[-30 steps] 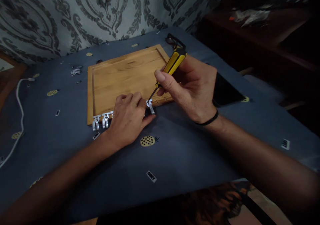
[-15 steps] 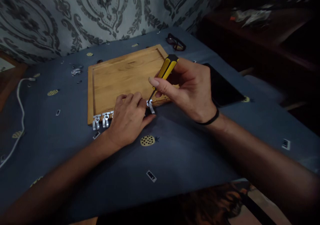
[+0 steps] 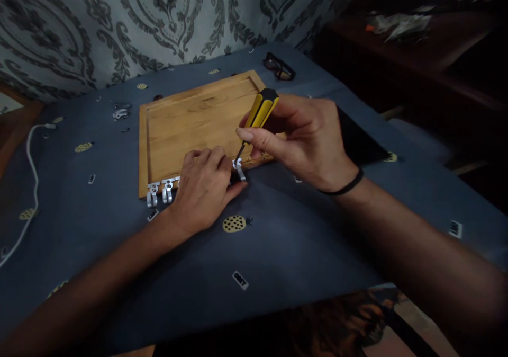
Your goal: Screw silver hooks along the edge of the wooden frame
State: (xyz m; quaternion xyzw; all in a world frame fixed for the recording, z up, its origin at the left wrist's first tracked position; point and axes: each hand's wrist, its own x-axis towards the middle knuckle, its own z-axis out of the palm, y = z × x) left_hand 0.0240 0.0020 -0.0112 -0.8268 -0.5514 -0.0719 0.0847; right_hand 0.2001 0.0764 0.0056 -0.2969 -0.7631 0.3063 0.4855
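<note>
A yellow-and-black screwdriver (image 3: 260, 110) is pinched in my right hand (image 3: 313, 140), its shaft slanting down to a metal hook (image 3: 240, 170) on the near edge of a framed wooden board (image 3: 190, 118). My left hand (image 3: 206, 190) is closed over that same edge, thumb stretched under the hook and fingers bent on the board; it seems to steady hook and board together. Two more double hooks (image 3: 168, 190) show along the edge to the left of this hand. Whatever lies beneath the palm is hidden, and the screw under the tip is too small to make out.
Loose metal hooks (image 3: 121, 113) and a small screw (image 3: 125, 130) lie left of the board on the blue patterned cloth (image 3: 178, 293). Glasses (image 3: 279, 67) rest behind it. A dark flat tablet-like thing (image 3: 359, 137) is at right, partly behind my right hand; a white cable (image 3: 34, 171) runs at left.
The screwdriver's handle has tipped slightly left and stands a little more upright. My right hand has turned and shifted slightly right at the wrist. The left hand stays put.
</note>
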